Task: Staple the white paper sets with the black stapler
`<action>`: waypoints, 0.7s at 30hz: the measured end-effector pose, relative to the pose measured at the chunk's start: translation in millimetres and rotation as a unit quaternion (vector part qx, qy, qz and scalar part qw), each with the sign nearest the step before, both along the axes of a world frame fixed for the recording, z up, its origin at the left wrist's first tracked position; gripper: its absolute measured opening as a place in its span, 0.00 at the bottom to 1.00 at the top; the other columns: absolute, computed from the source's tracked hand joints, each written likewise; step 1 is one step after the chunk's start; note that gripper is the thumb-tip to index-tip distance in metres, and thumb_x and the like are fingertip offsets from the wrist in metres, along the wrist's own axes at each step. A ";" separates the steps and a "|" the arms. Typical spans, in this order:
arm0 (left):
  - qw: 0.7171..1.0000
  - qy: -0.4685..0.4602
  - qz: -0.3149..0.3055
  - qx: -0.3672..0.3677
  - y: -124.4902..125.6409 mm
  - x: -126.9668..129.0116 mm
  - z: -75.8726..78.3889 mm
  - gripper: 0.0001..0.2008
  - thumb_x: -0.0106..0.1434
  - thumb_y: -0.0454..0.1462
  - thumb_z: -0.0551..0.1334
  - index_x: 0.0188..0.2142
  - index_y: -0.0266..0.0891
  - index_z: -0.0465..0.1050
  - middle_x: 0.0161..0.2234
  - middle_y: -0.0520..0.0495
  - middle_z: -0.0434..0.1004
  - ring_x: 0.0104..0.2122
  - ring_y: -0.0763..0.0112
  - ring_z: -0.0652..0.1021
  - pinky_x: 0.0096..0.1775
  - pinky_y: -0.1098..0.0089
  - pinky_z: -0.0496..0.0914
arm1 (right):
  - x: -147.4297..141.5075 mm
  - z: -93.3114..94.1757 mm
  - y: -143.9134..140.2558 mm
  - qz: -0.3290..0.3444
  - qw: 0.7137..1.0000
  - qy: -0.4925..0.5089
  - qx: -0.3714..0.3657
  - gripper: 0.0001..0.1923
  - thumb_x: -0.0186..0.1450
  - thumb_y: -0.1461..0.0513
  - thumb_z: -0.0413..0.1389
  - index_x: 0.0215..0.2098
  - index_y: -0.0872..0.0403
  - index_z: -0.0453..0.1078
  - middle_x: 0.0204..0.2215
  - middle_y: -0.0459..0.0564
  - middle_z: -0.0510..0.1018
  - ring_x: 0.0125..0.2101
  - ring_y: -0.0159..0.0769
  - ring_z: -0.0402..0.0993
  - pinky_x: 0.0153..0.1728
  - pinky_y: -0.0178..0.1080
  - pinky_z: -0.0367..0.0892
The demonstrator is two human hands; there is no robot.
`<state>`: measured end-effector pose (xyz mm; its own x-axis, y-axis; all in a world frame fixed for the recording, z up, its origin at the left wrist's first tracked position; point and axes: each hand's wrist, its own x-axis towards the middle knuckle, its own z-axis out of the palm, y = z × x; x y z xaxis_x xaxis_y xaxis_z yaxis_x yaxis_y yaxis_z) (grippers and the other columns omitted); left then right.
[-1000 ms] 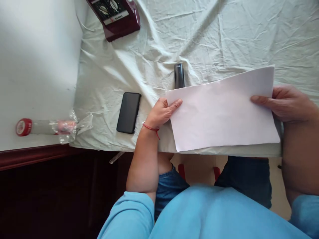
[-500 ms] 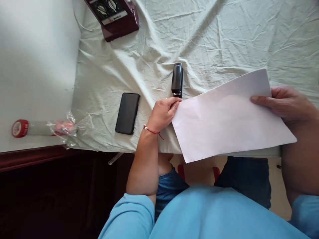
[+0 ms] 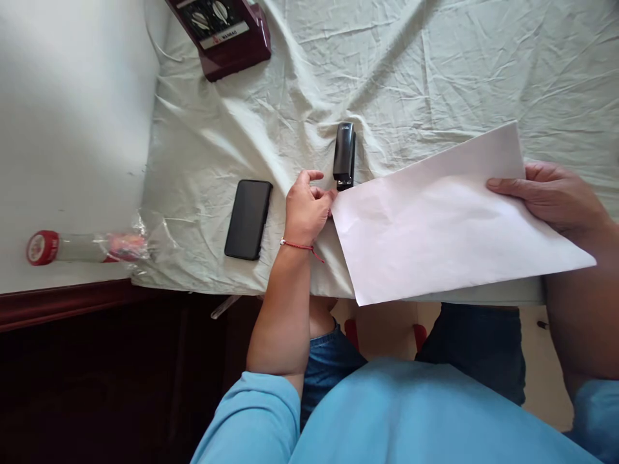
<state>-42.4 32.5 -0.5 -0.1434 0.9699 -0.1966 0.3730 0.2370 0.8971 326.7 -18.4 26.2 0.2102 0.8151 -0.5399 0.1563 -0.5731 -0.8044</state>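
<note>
White paper (image 3: 430, 219) stretches between my two hands at the table's front edge; whether it is one sheet or more I cannot tell. My right hand (image 3: 556, 193) is closed on its right side, thumb on top and fingers underneath. At the upper left corner, my left hand (image 3: 309, 206) has its index finger lifted and stretched out, while its other fingers bend at the paper's corner, partly hidden. Just beyond that corner lies a black stapler (image 3: 343, 154), its front end towards me. A black phone (image 3: 248, 220) rests left of my left hand.
A wrinkled pale cloth (image 3: 435, 84) covers the table. At the back left stands a dark red device with knobs (image 3: 232, 45). A clear jar with a red lid (image 3: 72, 248) and some crinkled plastic wrap (image 3: 159, 238) are at the left by the wall.
My left index finger has lifted off the paper's corner and straightened. The paper has tilted slightly, its right end shifting a little to the right.
</note>
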 end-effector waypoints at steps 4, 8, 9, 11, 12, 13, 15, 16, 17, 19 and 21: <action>1.000 0.007 0.015 0.007 1.5 3.9 -0.5 0.17 0.62 0.27 0.68 0.45 0.44 0.68 0.18 0.64 0.68 0.16 0.74 0.71 0.23 0.69 0.62 | -0.9 -0.5 1.1 -0.006 1.000 0.013 0.000 0.22 0.53 0.50 0.68 0.42 0.50 0.76 0.31 0.46 0.79 0.20 0.32 0.74 0.16 0.31 0.68; 0.999 0.020 0.025 -0.002 3.6 7.6 -0.3 0.16 0.62 0.27 0.67 0.45 0.44 0.67 0.19 0.63 0.69 0.16 0.73 0.70 0.24 0.68 0.62 | -2.6 3.3 1.9 -0.012 1.000 0.010 0.003 0.19 0.54 0.52 0.67 0.41 0.50 0.76 0.31 0.46 0.79 0.20 0.31 0.73 0.16 0.31 0.67; 0.999 0.026 0.026 -0.001 4.3 7.9 -1.0 0.16 0.63 0.27 0.67 0.46 0.44 0.68 0.19 0.62 0.70 0.17 0.72 0.71 0.24 0.68 0.63 | -2.3 3.8 2.2 -0.012 1.000 0.008 0.005 0.19 0.54 0.52 0.66 0.41 0.51 0.77 0.31 0.46 0.78 0.20 0.30 0.72 0.16 0.30 0.67; 0.999 0.044 0.026 0.017 5.8 7.0 -4.3 0.16 0.62 0.26 0.67 0.46 0.43 0.69 0.22 0.59 0.73 0.20 0.71 0.73 0.27 0.67 0.66 | -0.9 3.6 3.0 -0.011 1.000 0.006 0.007 0.18 0.55 0.52 0.66 0.41 0.51 0.77 0.31 0.46 0.78 0.20 0.30 0.72 0.16 0.30 0.67; 0.998 0.057 0.022 0.032 6.6 5.9 -6.8 0.15 0.62 0.26 0.67 0.45 0.43 0.70 0.24 0.57 0.76 0.23 0.70 0.75 0.29 0.67 0.68 | 0.2 3.1 3.3 -0.012 1.000 0.003 0.007 0.18 0.55 0.52 0.66 0.41 0.51 0.77 0.31 0.46 0.78 0.20 0.29 0.72 0.16 0.30 0.67; 0.996 0.068 0.016 0.048 7.4 4.7 -9.6 0.15 0.62 0.27 0.67 0.45 0.43 0.72 0.27 0.55 0.78 0.26 0.68 0.78 0.32 0.67 0.70 | 1.4 2.3 3.7 -0.014 1.000 -0.001 0.007 0.19 0.55 0.52 0.66 0.42 0.51 0.77 0.31 0.46 0.78 0.20 0.29 0.72 0.16 0.30 0.67; 0.994 0.082 -0.002 0.069 8.9 2.4 -15.6 0.13 0.63 0.29 0.68 0.45 0.43 0.74 0.31 0.51 0.81 0.32 0.65 0.81 0.37 0.66 0.74 | 3.9 0.9 4.4 -0.017 1.000 -0.012 0.004 0.19 0.55 0.52 0.66 0.42 0.51 0.77 0.31 0.46 0.78 0.19 0.29 0.72 0.16 0.30 0.67; 0.994 0.083 -0.010 0.075 9.6 1.7 -18.2 0.12 0.64 0.30 0.68 0.45 0.43 0.74 0.32 0.50 0.83 0.34 0.64 0.82 0.39 0.65 0.76 | 5.1 0.3 4.7 -0.018 1.000 -0.016 0.003 0.19 0.55 0.52 0.66 0.42 0.51 0.77 0.31 0.46 0.78 0.19 0.29 0.71 0.16 0.30 0.67; 0.993 0.083 -0.014 0.079 10.2 1.3 -20.5 0.11 0.64 0.31 0.68 0.45 0.43 0.75 0.33 0.50 0.84 0.35 0.63 0.82 0.40 0.65 0.77 | 6.3 0.1 5.0 -0.020 1.000 -0.017 0.003 0.19 0.55 0.52 0.66 0.42 0.51 0.77 0.31 0.46 0.78 0.19 0.29 0.71 0.16 0.29 0.66; 0.992 0.086 -0.011 0.090 11.2 1.6 -23.2 0.10 0.64 0.31 0.69 0.45 0.43 0.78 0.33 0.50 0.84 0.36 0.63 0.83 0.41 0.64 0.78 | 8.0 0.4 5.3 -0.023 1.000 -0.014 0.009 0.18 0.55 0.53 0.66 0.42 0.51 0.77 0.32 0.46 0.79 0.20 0.28 0.72 0.17 0.29 0.67; 0.990 0.096 -0.002 0.100 12.0 2.7 -23.2 0.10 0.64 0.30 0.68 0.45 0.42 0.80 0.32 0.49 0.84 0.36 0.63 0.83 0.42 0.64 0.78 | 8.8 1.6 5.4 -0.029 0.999 -0.010 0.018 0.19 0.56 0.53 0.66 0.43 0.50 0.77 0.35 0.46 0.79 0.22 0.28 0.73 0.18 0.29 0.68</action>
